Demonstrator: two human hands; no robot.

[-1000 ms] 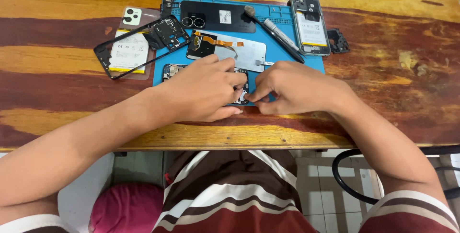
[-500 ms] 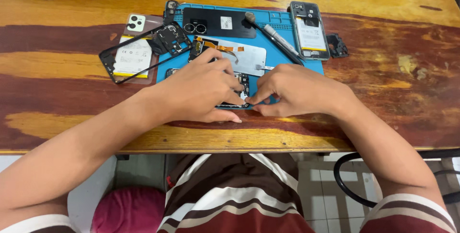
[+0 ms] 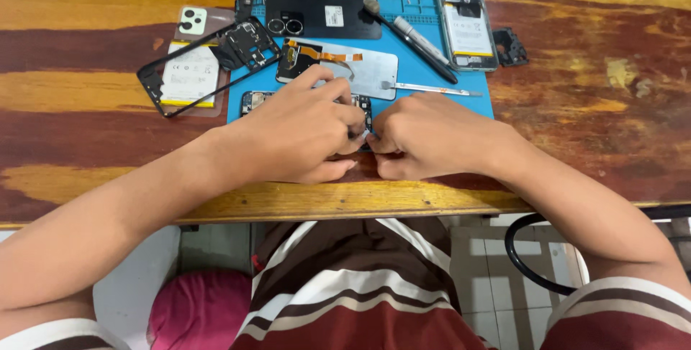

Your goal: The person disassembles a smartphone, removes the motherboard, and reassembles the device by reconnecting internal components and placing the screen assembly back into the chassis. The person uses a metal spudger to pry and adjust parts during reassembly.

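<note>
A small dark phone part with circuit-board detail (image 3: pixel 362 109) is pinched between the fingertips of both hands, which are pressed together over the near edge of the blue rectangular silicone work mat (image 3: pixel 468 94); most of the part is covered by the fingers, so its exact shape cannot be told. The left hand (image 3: pixel 299 130) is curled closed over it from the left, and the right hand (image 3: pixel 425 134) is closed against it from the right, knuckles up. Much of the dismantling appears already done: a silver inner plate with an orange flex cable (image 3: pixel 353 69) is laid just beyond the hands, a black phone back with twin camera rings (image 3: pixel 324 17) lies at the far side of the mat, and a black phone frame (image 3: pixel 209 69) is tilted across a pale battery-bearing phone body (image 3: pixel 188 76) to the left. An opened grey phone showing its battery (image 3: pixel 466 23) is set to the right, with a black-handled tool (image 3: pixel 410 37) and thin metal tweezers (image 3: pixel 432 90) beside it. Nothing looks reassembled, so refitting is judged still to remain. All rests on a worn wooden table (image 3: pixel 108 5).
</note>
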